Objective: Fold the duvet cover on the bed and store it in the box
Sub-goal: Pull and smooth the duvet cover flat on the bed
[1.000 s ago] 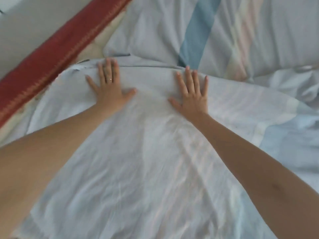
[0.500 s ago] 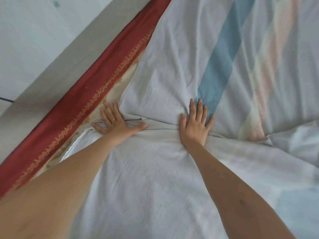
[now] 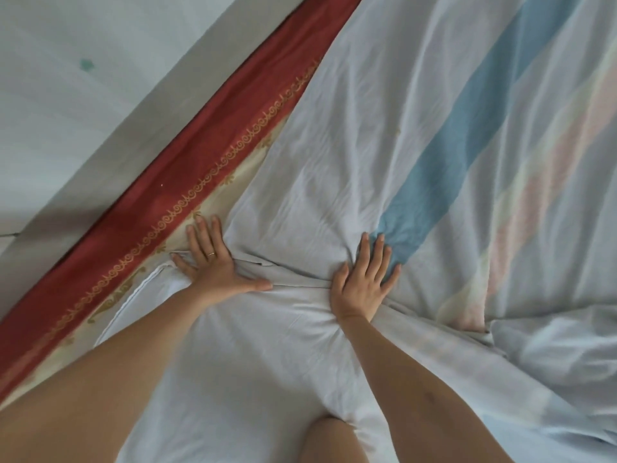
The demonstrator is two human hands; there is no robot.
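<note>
Your hands have slid forward over the last second from the middle of the folded layer to its far edge, and your knee (image 3: 330,439) has come into view at the bottom. The duvet cover (image 3: 267,345) lies spread on the bed. Its folded pale layer runs lengthwise away from you, and its far edge crosses left to right between your hands. Beyond that edge the blue stripe (image 3: 467,145) slants up towards the upper right.

Your left hand (image 3: 213,262), wearing a ring (image 3: 211,253), lies flat with fingers spread and grips nothing. Its thumb lies along the fold edge and its fingertips reach onto the red-bordered bed sheet (image 3: 187,182) beside the floor (image 3: 83,95). Your right hand (image 3: 364,279) also presses flat and spread, palm on the folded layer, its fingers lying past the edge on the foot of the blue stripe.
</note>
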